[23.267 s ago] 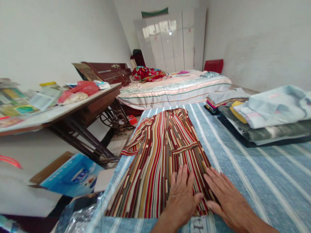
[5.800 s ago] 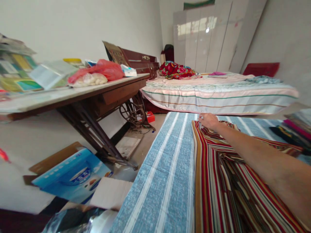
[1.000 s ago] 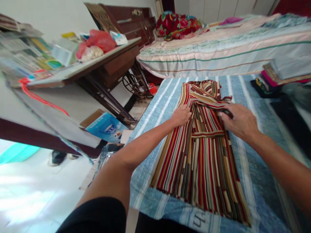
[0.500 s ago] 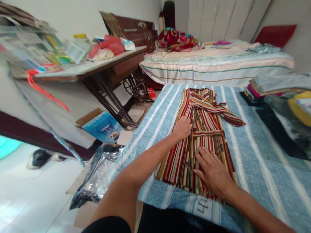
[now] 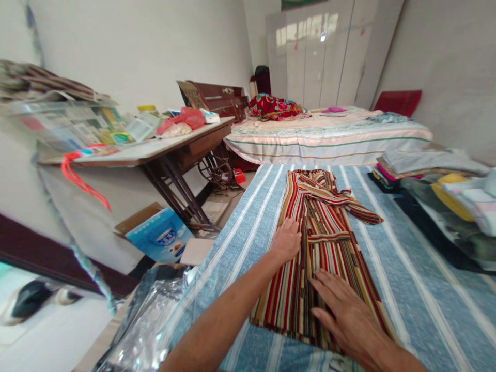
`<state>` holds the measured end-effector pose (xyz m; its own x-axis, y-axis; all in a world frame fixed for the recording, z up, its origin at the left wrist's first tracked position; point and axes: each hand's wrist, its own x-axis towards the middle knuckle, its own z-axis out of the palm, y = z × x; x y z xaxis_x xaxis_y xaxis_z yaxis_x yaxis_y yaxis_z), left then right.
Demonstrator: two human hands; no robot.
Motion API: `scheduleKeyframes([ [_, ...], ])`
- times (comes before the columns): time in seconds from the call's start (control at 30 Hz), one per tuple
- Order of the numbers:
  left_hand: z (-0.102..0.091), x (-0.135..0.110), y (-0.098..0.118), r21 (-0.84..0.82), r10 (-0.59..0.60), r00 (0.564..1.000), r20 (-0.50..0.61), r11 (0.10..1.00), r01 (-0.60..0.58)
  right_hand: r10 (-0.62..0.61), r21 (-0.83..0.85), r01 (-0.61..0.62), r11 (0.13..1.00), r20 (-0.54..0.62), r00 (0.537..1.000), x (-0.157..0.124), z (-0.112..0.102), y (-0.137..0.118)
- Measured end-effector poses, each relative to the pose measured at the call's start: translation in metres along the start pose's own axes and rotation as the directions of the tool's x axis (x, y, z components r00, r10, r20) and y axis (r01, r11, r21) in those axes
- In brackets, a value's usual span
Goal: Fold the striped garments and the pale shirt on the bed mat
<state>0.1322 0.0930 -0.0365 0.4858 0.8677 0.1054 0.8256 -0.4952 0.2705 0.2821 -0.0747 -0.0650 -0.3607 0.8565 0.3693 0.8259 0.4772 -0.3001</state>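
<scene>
A striped garment (image 5: 329, 243) in red, tan, cream and brown lies folded lengthwise on a blue cloth with white stripes (image 5: 422, 289). One sleeve sticks out to the right near its far end. My left hand (image 5: 287, 240) lies flat and open on the garment's left edge, about halfway up. My right hand (image 5: 343, 312) lies flat and open on the near end of the garment, fingers spread and pointing left.
Stacks of folded clothes (image 5: 437, 191) sit on the right of the blue cloth. A wooden treadle table (image 5: 170, 147) with bags and packets stands at left. A blue carton (image 5: 157, 240) and a clear plastic bag (image 5: 143, 330) lie on the floor. A bed (image 5: 329, 137) is beyond.
My right hand has left the sleeve at the far end and come back to press on the near end of the garment. My left hand has stayed on the left edge.
</scene>
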Motion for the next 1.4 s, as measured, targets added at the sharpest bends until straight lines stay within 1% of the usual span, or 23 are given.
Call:
scheduleKeyframes([
  [0.13,-0.004,-0.018,0.003,-0.025,0.036,0.999,-0.005,0.999,-0.036,0.007,0.011,-0.006,1.000,-0.056,0.998,0.009,-0.012,0.010],
  [0.2,-0.006,-0.025,0.006,-0.038,0.046,0.998,-0.034,0.998,-0.047,0.011,-0.023,-0.013,1.000,-0.096,0.995,0.023,-0.014,0.022],
  [0.27,-0.009,-0.030,0.012,-0.042,0.032,0.997,-0.074,0.998,-0.035,0.014,-0.073,-0.022,0.997,-0.112,0.994,0.041,-0.014,0.037],
  [0.3,-0.010,-0.030,0.016,-0.040,0.010,0.996,-0.092,0.999,-0.013,0.017,-0.095,-0.026,0.995,-0.102,0.995,0.052,-0.012,0.045],
  [0.37,-0.011,-0.028,0.027,-0.026,-0.064,0.992,-0.108,0.998,0.062,0.032,-0.122,-0.037,0.992,-0.046,0.998,0.073,-0.008,0.059],
  [0.47,-0.009,-0.022,0.040,-0.006,-0.194,0.978,-0.071,0.981,0.195,0.049,-0.117,-0.048,0.992,0.008,0.999,0.096,0.002,0.072],
  [0.53,-0.005,-0.018,0.043,-0.050,-0.243,0.968,-0.058,0.970,0.240,0.052,-0.101,-0.049,0.994,0.026,0.998,0.104,0.010,0.077],
  [0.63,-0.002,-0.013,0.037,-0.168,-0.259,0.963,-0.075,0.955,0.244,0.065,-0.079,-0.060,0.995,0.063,0.996,0.104,0.022,0.079],
  [0.73,-0.002,-0.009,0.026,-0.236,-0.271,0.960,-0.070,0.940,0.248,0.077,-0.064,-0.071,0.995,0.103,0.992,0.100,0.028,0.078],
  [0.87,-0.005,-0.006,0.018,-0.312,-0.293,0.952,-0.091,0.916,0.252,0.095,-0.060,-0.087,0.994,0.145,0.985,0.096,0.025,0.072],
  [1.0,-0.004,-0.006,0.018,-0.353,-0.284,0.953,-0.110,0.907,0.230,0.097,-0.064,-0.087,0.994,0.165,0.982,0.096,0.022,0.067],
  [1.07,-0.001,-0.007,0.019,-0.355,-0.246,0.963,-0.112,0.915,0.193,0.085,-0.055,-0.077,0.995,0.153,0.985,0.096,0.023,0.067],
  [1.2,0.006,-0.009,0.019,-0.336,-0.163,0.978,-0.131,0.935,0.110,0.043,-0.015,-0.042,0.999,0.091,0.995,0.096,0.024,0.073],
  [1.27,0.010,-0.011,0.018,-0.320,-0.129,0.982,-0.138,0.944,0.079,0.018,0.014,-0.018,1.000,0.044,0.999,0.095,0.021,0.078],
  [1.4,0.014,-0.019,0.020,-0.280,-0.068,0.989,-0.130,0.960,0.030,0.005,0.061,-0.001,0.998,-0.061,0.998,0.092,0.010,0.087],
])
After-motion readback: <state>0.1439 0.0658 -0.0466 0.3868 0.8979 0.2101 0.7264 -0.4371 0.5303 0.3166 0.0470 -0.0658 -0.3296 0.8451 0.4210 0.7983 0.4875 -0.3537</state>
